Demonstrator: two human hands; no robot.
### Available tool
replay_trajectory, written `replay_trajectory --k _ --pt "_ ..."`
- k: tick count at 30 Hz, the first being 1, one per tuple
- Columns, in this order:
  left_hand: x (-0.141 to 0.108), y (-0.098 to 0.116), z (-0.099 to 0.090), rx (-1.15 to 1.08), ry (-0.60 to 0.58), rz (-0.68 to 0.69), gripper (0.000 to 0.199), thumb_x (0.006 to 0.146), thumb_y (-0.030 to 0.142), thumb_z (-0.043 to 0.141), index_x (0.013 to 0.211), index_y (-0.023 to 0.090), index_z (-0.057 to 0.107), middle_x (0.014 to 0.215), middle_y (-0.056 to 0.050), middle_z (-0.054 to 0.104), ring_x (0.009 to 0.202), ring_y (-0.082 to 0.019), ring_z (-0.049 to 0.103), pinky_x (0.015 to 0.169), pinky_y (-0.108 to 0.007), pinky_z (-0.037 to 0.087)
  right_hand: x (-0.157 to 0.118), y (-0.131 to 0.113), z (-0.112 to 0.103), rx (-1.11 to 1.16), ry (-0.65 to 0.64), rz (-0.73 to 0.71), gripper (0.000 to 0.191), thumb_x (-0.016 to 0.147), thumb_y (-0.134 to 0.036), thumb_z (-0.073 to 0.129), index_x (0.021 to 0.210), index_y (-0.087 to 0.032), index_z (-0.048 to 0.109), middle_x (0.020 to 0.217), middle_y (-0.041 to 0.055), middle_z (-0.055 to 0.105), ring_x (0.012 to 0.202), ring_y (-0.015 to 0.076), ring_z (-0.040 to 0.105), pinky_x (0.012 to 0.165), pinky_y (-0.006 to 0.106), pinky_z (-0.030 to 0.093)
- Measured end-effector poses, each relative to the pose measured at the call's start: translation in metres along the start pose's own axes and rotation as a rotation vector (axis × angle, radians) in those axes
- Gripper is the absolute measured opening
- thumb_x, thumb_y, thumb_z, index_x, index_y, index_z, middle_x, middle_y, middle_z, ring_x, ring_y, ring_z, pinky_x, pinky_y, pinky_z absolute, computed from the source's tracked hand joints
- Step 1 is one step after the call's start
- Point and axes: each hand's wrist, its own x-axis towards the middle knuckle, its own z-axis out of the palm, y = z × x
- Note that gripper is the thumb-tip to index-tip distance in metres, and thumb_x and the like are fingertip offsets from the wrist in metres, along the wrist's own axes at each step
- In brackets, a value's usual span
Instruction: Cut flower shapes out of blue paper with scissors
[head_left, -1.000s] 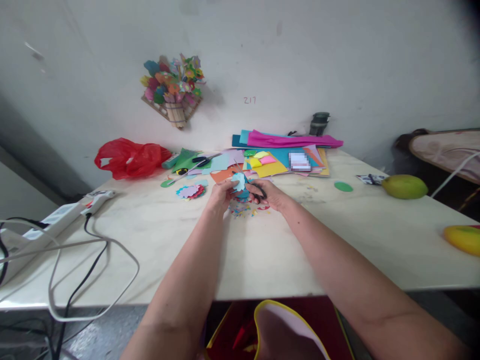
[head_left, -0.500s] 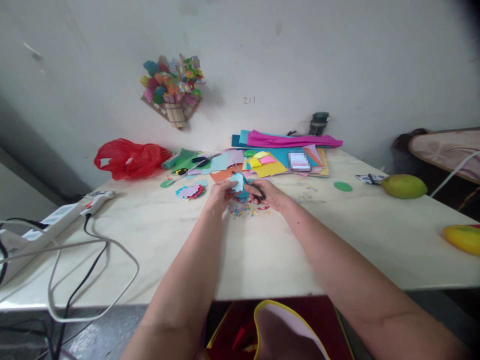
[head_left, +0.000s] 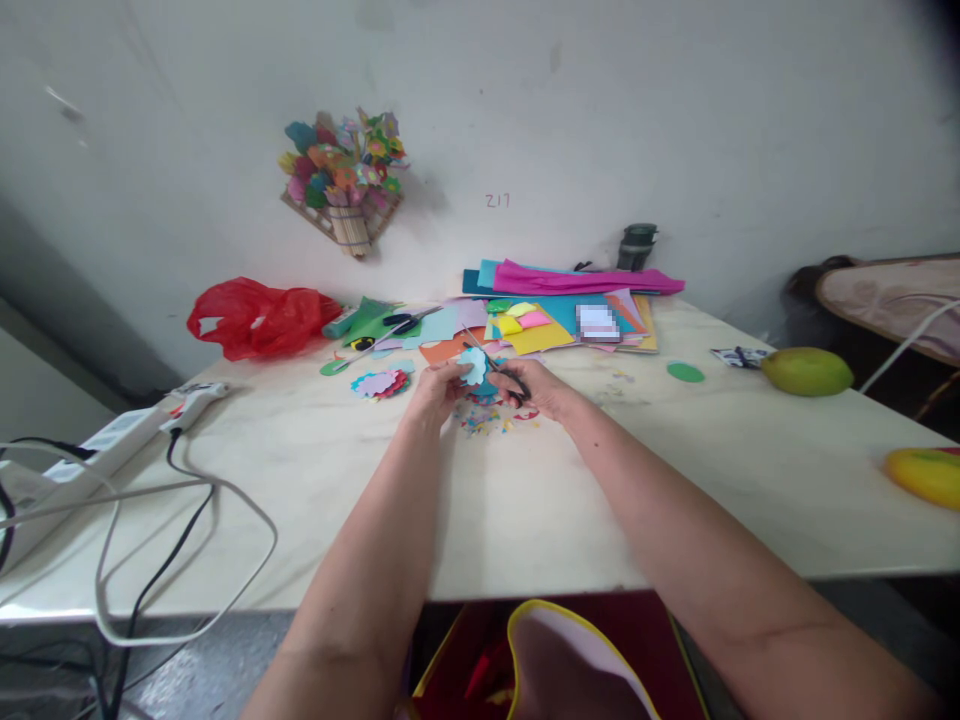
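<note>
Pinched in my left hand (head_left: 437, 390) is a light blue paper shape (head_left: 472, 367) with a scalloped edge, with darker blue paper (head_left: 498, 383) just behind it. My right hand (head_left: 541, 390) is closed round the black handles of a pair of scissors (head_left: 514, 384); the blades point up and to the left, close beside the light blue paper. Below both hands lie small colourful paper scraps (head_left: 486, 420). Left of my left hand rests a pile of scalloped paper shapes (head_left: 381, 382), lilac on top with blue and red under it.
Behind my hands lie coloured paper sheets (head_left: 551, 334), a second pair of scissors (head_left: 401, 322) and a red plastic bag (head_left: 259, 318). A power strip (head_left: 112, 440) with loose cables is on the left. Two mangoes, one green (head_left: 807, 371), one yellow (head_left: 924, 476), lie on the right.
Both hands stay in nearly the same place. The light blue paper and the scissors have shifted only very slightly.
</note>
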Motion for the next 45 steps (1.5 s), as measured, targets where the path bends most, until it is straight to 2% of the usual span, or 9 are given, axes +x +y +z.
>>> replay_trajectory --k 8,16,23,34,45 --pt "0.0 0.002 -0.005 0.045 -0.038 0.01 0.017 0.051 0.014 0.075 0.056 0.015 0.059 0.056 -0.002 0.063 0.049 -0.011 0.056 0.05 -0.024 0.049 -0.004 -0.006 -0.005 -0.078 -0.012 -0.002 0.035 0.06 -0.034 0.082 0.072 -0.014 0.056 0.043 -0.0065 0.049 0.034 0.0041 0.037 0.032 0.017 0.025" --pt "0.001 0.002 -0.008 0.079 -0.108 0.004 0.022 0.048 0.016 0.078 0.055 0.013 0.057 0.054 -0.001 0.061 0.048 -0.01 0.056 0.051 -0.023 0.048 -0.008 -0.01 -0.012 -0.131 -0.056 -0.013 0.034 0.071 -0.04 0.076 0.068 -0.015 0.052 0.049 -0.0041 0.052 0.036 0.0047 0.042 0.031 0.017 0.021" --pt "0.002 0.0 -0.011 0.129 -0.147 0.004 0.023 0.05 0.019 0.079 0.059 0.013 0.058 0.057 -0.002 0.062 0.048 -0.011 0.057 0.048 -0.023 0.046 -0.012 -0.015 -0.011 -0.14 -0.081 -0.015 0.035 0.075 -0.041 0.073 0.07 -0.014 0.053 0.051 -0.0033 0.054 0.035 0.0033 0.041 0.031 0.016 0.025" --pt "0.003 -0.001 -0.011 0.095 -0.109 -0.01 0.023 0.047 0.016 0.079 0.059 0.013 0.06 0.057 -0.001 0.062 0.051 -0.012 0.058 0.052 -0.025 0.048 -0.01 -0.011 -0.013 -0.158 -0.125 -0.022 0.035 0.072 -0.043 0.074 0.072 -0.015 0.053 0.054 -0.0029 0.055 0.039 0.0045 0.044 0.033 0.016 0.025" --pt "0.002 -0.001 -0.009 0.07 -0.099 -0.013 0.022 0.047 0.014 0.078 0.056 0.013 0.059 0.055 -0.001 0.061 0.049 -0.012 0.057 0.053 -0.025 0.047 -0.009 -0.009 -0.012 -0.157 -0.125 -0.027 0.037 0.069 -0.045 0.075 0.072 -0.015 0.052 0.052 -0.0044 0.053 0.039 0.0045 0.041 0.034 0.018 0.023"
